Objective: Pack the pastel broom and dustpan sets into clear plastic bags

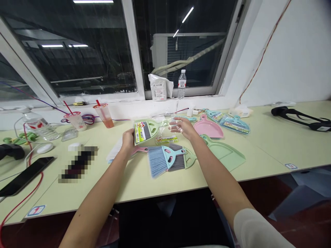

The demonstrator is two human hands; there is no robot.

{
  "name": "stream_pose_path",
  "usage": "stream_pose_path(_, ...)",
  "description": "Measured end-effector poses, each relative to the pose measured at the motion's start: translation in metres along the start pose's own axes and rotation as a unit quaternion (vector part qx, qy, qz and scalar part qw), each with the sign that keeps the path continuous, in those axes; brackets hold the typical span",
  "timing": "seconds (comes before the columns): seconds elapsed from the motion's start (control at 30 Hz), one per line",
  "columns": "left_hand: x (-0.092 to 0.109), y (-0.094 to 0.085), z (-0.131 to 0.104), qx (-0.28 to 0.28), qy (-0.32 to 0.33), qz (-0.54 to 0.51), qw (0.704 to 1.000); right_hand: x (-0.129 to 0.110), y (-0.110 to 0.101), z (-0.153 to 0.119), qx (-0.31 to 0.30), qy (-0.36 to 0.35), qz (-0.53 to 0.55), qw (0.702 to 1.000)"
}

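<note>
Dark windows (186,44) stand behind a pale worktop (266,148), where a blue brush (158,163) lies near the front edge, bristles to the left. Just beyond the blue brush and a little left of it is a green wrapped set (146,132), with a trailing end of clear film (163,128). The hands are apart: the left hand (128,139) is clamped on the set's left edge, while the right hand (184,128), beyond the blue brush and to its right, has its fingers spread by the film; whether it grips the film I cannot tell. Partly under the blue brush lies a grey brush (179,162); left of it, a white brush (114,150). Right of the blue brush are a green dustpan (225,154) and, farther back, a pink dustpan (209,129). Well beyond it, by the windows, stands a bottle (181,90); well to its left lies a phone (27,175)
</note>
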State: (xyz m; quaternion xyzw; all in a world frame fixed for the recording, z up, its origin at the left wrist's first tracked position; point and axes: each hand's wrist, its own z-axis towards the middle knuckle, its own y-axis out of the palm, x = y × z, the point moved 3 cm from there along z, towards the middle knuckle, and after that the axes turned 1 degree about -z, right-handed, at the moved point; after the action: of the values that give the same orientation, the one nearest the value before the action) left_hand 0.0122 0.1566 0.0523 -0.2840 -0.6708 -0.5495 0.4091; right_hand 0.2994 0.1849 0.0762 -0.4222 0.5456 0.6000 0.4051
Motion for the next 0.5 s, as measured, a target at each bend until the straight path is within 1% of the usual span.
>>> stream_pose_path(0.13,-0.006,-0.002,0.007,-0.011,0.006,-0.010,1.000,0.004,-0.009,0.000,-0.023,0.025,0.002,0.999)
stream_pose_path(0.23,-0.008,-0.001,0.006,-0.024,0.009,-0.017,1.000,0.006,-0.015,-0.003,-0.061,0.042,0.019,0.997)
stream_pose_path(0.37,-0.008,0.000,0.002,-0.031,0.007,-0.003,0.999,0.012,-0.019,-0.011,-0.108,0.076,0.070,0.989)
stream_pose_path(0.5,-0.011,0.003,-0.001,-0.077,-0.011,0.015,0.997,0.022,-0.021,-0.011,-0.123,0.131,0.127,0.976)
